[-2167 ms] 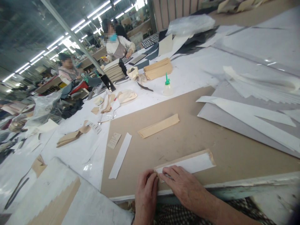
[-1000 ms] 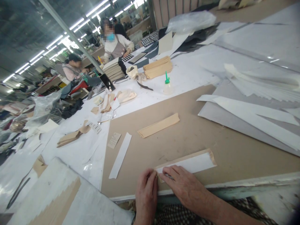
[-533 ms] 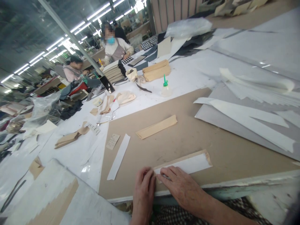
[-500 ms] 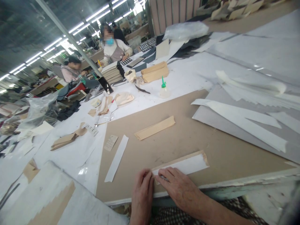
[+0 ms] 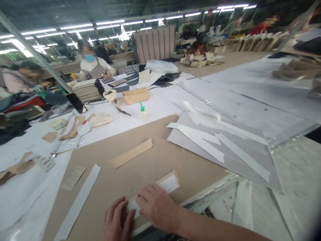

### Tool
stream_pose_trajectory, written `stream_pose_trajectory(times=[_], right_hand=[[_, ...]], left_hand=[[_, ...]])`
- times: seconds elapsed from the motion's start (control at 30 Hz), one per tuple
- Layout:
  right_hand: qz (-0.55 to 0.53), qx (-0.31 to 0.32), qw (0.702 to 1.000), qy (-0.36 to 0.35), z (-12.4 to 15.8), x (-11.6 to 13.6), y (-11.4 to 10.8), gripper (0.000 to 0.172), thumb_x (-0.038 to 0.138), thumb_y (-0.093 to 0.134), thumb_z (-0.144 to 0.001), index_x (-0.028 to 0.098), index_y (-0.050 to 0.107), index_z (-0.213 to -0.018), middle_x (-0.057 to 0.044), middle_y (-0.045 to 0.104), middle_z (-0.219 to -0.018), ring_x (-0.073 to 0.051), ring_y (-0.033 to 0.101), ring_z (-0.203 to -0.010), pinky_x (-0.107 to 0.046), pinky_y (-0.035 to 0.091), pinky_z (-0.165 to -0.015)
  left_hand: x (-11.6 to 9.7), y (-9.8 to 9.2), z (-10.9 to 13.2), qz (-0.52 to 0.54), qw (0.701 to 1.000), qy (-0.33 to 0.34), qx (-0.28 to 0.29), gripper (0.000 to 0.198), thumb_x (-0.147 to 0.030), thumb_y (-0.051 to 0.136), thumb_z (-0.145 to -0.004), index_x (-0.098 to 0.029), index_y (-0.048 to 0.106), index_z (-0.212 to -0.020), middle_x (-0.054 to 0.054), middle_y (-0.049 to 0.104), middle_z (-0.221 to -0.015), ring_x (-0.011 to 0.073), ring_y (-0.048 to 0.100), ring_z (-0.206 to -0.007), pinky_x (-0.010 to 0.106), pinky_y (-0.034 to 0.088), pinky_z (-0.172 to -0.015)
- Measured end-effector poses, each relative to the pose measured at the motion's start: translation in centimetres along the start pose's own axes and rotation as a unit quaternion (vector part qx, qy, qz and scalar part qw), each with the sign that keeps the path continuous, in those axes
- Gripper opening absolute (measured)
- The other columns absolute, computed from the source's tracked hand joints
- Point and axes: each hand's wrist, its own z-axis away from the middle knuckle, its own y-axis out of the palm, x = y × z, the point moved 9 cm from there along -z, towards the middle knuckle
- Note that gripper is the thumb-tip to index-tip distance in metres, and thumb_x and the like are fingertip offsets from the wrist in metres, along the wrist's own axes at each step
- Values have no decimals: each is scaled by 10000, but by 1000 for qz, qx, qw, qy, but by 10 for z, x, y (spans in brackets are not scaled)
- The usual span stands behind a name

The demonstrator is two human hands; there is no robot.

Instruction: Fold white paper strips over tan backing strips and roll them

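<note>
A white strip (image 5: 168, 185) lies on top of a slightly wider tan strip (image 5: 175, 174) near the front edge of the brown board (image 5: 160, 157). My left hand (image 5: 116, 217) is at the left end of the strips, its fingers bent and the thumb lying by the white strip. Across their middle rests my right hand (image 5: 156, 204), fingers curled together and pressing down on the white strip. It hides part of both strips. Farther back on the board is a folded tan strip (image 5: 131, 154). To the left lie another white strip (image 5: 79, 202) and a small printed card (image 5: 74, 178).
A grey sheet (image 5: 190, 147) with loose white strips (image 5: 200, 142) covers the board's right side. Behind the board stand a green-tipped bottle (image 5: 142, 112) and a tan stack (image 5: 136, 96). A phone (image 5: 76, 103) leans at a post. A masked co-worker (image 5: 94, 63) works across the table.
My view has swung to the right, so the things on the table appear farther left. My right hand has shifted slightly rightward along the white strip; my left hand stays at its left end.
</note>
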Motion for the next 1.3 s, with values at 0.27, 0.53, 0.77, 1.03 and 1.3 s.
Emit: stream_pose_trajectory(times=[0.27, 0.53, 0.77, 1.03, 1.3], right_hand=[[-16, 94, 995, -5, -36, -16, 3, 514, 474, 832, -749, 127, 639, -1074, -103, 686, -1023, -277, 599, -992, -425, 443, -920], [-118, 112, 987, -2, -38, -21, -2, 257, 261, 807, -754, 156, 646, -924, -72, 660, -1055, -236, 596, -975, -329, 442, -813], [-165, 127, 978, 20, -40, -23, 7, 131, 224, 642, -888, 182, 659, -1010, -61, 715, -1031, -245, 633, -993, -346, 420, -867], [-167, 89, 981, 39, -45, -29, 19, 138, 149, 669, -847, 183, 661, -981, -55, 693, -1023, -236, 612, -984, -343, 422, -863], [-156, 61, 986, -2, -47, -32, 18, 84, 144, 690, -875, 200, 675, -935, -21, 669, -929, -205, 611, -913, -307, 456, -801]], left_hand=[[-11, -4, -16, 126, 988, -88, 26, 441, -417, 648, -865, -209, 615, -1252, 109, 637, -1246, 287, 596, -1165, 512, 489, -1014], [-18, 3, -23, 324, 903, -235, 157, 475, -240, 690, -785, -194, 588, -1247, -23, 628, -813, 124, 558, -687, 242, 447, -645], [-8, 12, -26, 389, 848, -270, 240, 289, -307, 755, -716, -152, 615, -914, -77, 527, -602, 86, 492, -491, 195, 362, -450], [-3, 7, -38, 397, 828, -239, 316, 365, -461, 595, -869, -118, 665, -973, 31, 677, -721, 105, 545, -516, 250, 474, -536], [-6, -15, -63, 254, 936, -97, 223, 60, -198, 654, -842, -183, 711, -833, 5, 625, -844, 149, 576, -850, 245, 418, -755]])
